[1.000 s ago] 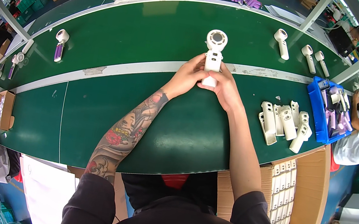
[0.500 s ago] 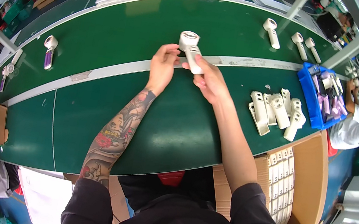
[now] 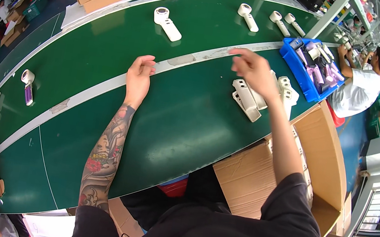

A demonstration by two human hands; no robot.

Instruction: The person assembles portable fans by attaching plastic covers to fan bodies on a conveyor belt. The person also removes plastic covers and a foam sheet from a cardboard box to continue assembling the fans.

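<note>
A white handheld device (image 3: 168,24) with a round, dark-centred head and a straight handle lies on the far green surface, apart from both hands. My left hand (image 3: 138,82) is raised near the pale divider strip, empty, its fingers loosely bent and apart. Over the loose white handle shells (image 3: 249,102) hovers my right hand (image 3: 256,73), index finger extended and other fingers bent, slightly blurred, with nothing visible in it. It partly covers these shells; more white shells (image 3: 287,90) show just right of it.
A blue bin (image 3: 303,74) of purple and white parts stands at the right. Several similar white devices (image 3: 248,18) lie farther back; one with a purple handle (image 3: 27,86) lies left. An open cardboard box (image 3: 329,157) is at my right. Co-workers sit around the table.
The white handheld device has left my right hand and now lies on the far surface. My right hand has moved right to the shells. The whole view has turned rightward.
</note>
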